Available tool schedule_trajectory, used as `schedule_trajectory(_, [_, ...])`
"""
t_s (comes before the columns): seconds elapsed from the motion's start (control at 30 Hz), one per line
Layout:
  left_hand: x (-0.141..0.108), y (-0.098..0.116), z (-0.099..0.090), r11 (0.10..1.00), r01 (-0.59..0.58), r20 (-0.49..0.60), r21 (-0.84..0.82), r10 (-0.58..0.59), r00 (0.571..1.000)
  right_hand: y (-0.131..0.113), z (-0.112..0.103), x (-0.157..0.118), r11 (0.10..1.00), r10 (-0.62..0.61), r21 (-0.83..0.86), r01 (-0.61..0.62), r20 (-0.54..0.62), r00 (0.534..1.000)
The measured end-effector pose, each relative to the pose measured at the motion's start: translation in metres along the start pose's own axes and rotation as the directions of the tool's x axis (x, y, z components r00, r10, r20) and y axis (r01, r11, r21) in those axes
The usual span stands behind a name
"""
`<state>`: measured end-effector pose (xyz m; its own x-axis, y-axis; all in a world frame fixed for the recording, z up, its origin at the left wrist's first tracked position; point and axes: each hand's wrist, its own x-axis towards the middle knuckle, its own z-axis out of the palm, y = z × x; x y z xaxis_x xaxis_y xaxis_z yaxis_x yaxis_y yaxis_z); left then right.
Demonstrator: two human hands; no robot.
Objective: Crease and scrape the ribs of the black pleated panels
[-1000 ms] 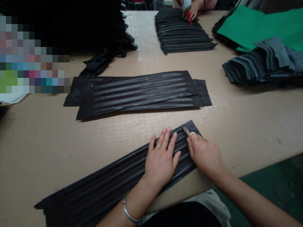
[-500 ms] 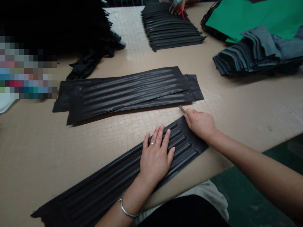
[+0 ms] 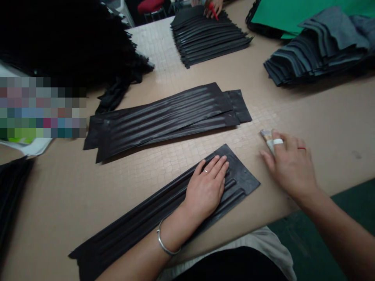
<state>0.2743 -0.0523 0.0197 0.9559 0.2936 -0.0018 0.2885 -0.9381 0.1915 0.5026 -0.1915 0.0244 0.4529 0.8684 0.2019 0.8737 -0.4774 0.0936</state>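
Observation:
A long black panel (image 3: pixel 155 210) with raised parallel ribs lies slantwise near the table's front edge. My left hand (image 3: pixel 206 189) rests flat on it towards its right end, fingers stretched out and close together. Off the panel's right end, my right hand (image 3: pixel 293 166) is closed around a small pale tool with a flat, wedge-like tip (image 3: pixel 267 139); blur and my fingers hide its exact kind. Beyond the panel, more black ribbed panels (image 3: pixel 166 117) lie overlapped on one another.
A fanned row of black strips (image 3: pixel 211 37) lies at the back, where another person's hand (image 3: pixel 215 8) holds a red-tipped item. Grey folded pieces (image 3: pixel 316 47) and a green sheet (image 3: pixel 278 19) are at back right. A tall dark pile (image 3: pixel 67 39) stands at back left.
My right hand has moved right with the tool, away from the panel's far corner, leaving that end uncovered. My left hand has slid along the panel towards its right end, fingers drawn together.

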Motion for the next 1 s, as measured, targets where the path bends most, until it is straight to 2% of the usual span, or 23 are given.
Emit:
schedule_trajectory(0.1, [0.01, 0.003, -0.002, 1.0, 0.026, 0.001, 0.013, -0.026, 1.0, -0.028, 0.001, -0.019, 0.932, -0.257, 0.258, 0.256, -0.031, 0.966])
schedule_trajectory(0.17, [0.012, 0.005, -0.004, 0.999, 0.037, 0.007, 0.017, -0.038, 0.999, -0.042, 0.005, -0.027, 0.887, -0.355, 0.322, 0.332, 0.011, 0.935])
schedule_trajectory(0.3, [0.011, 0.005, -0.006, 0.999, 0.04, 0.02, 0.008, -0.04, 0.999, -0.053, 0.008, -0.019, 0.904, -0.352, 0.288, 0.314, 0.087, 0.932])
schedule_trajectory(0.57, [0.013, 0.01, -0.005, 0.997, 0.072, 0.053, 0.039, -0.074, 0.996, -0.048, -0.006, -0.018, 0.899, -0.395, 0.259, 0.353, 0.133, 0.909])
schedule_trajectory(0.73, [0.023, 0.003, -0.013, 0.998, 0.058, 0.083, 0.012, -0.059, 0.995, -0.055, -0.004, 0.001, 0.917, -0.379, 0.209, 0.34, 0.191, 0.905])
schedule_trajectory(0.8, [0.024, -0.006, -0.015, 0.997, 0.069, 0.084, -0.022, -0.067, 0.994, -0.054, -0.001, 0.002, 0.917, -0.37, 0.227, 0.328, 0.179, 0.912])
schedule_trajectory(0.9, [0.02, -0.02, -0.011, 0.985, 0.165, 0.025, -0.054, -0.164, 0.986, -0.049, 0.004, -0.009, 0.894, -0.327, 0.355, 0.273, 0.101, 0.94])
schedule_trajectory(1.0, [0.014, -0.026, -0.002, 0.975, 0.209, -0.029, -0.074, -0.212, 0.977, -0.052, 0.01, -0.02, 0.888, -0.17, 0.443, 0.125, 0.064, 0.983])
